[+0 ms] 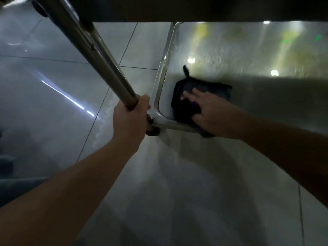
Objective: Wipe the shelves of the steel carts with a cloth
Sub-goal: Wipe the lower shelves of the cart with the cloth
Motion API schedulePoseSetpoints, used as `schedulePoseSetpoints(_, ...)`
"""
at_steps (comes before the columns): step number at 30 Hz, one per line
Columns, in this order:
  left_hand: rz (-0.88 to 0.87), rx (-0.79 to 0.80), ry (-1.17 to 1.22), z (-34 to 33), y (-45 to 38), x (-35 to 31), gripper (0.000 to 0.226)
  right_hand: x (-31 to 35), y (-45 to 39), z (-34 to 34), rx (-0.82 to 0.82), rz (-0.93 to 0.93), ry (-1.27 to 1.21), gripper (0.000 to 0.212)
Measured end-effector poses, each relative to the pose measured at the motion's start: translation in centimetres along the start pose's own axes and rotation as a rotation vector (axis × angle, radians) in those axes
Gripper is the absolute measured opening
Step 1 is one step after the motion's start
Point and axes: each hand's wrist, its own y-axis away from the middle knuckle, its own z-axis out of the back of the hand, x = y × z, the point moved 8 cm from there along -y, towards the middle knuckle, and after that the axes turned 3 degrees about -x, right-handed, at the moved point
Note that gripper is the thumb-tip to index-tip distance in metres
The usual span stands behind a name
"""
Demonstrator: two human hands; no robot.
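I look down at the bottom shelf (248, 55) of a steel cart, a shiny tray with a raised rim. A dark cloth (184, 96) lies in its near left corner and hangs a little over the front rim. My right hand (211, 112) presses flat on the cloth with straight fingers. My left hand (131, 118) grips the lower end of the cart's steel upright post (88, 50), just above the corner. The cloth and right hand are blurred.
The underside of the shelf above (195, 8) forms a dark band across the top. A caster wheel (152, 131) sits under the near left corner. Glossy grey floor tiles (53, 86) surround the cart.
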Motion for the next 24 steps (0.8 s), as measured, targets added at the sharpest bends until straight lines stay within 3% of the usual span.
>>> schedulePoseSetpoints(5, -0.093, 0.057, -0.034, -0.4, -0.4, -0.1, 0.019, -4.0, -9.8, 3.0, -0.019, -0.269, 0.079, 0.067)
schedulePoseSetpoints(7, -0.105, 0.06, -0.038, -0.5, -0.5, -0.1, 0.021, -2.7, -12.3, 2.9, -0.012, -0.29, 0.07, 0.067)
schedulePoseSetpoints(12, -0.131, 0.062, 0.003, -0.2, -0.6, 0.3, 0.018, 3.5, -10.0, 0.4, -0.022, -0.132, 0.028, 0.071)
schedulePoseSetpoints(17, -0.159, 0.067, 0.062, -0.7, -0.9, 0.5, 0.016, 4.6, -4.2, -1.4, 0.105, 0.118, 0.073, 0.081)
schedulePoseSetpoints(24, -0.161, 0.101, 0.093, -1.1, -1.0, 0.2, 0.015, -2.8, -14.7, 4.1, -0.034, -0.321, 0.046, 0.067)
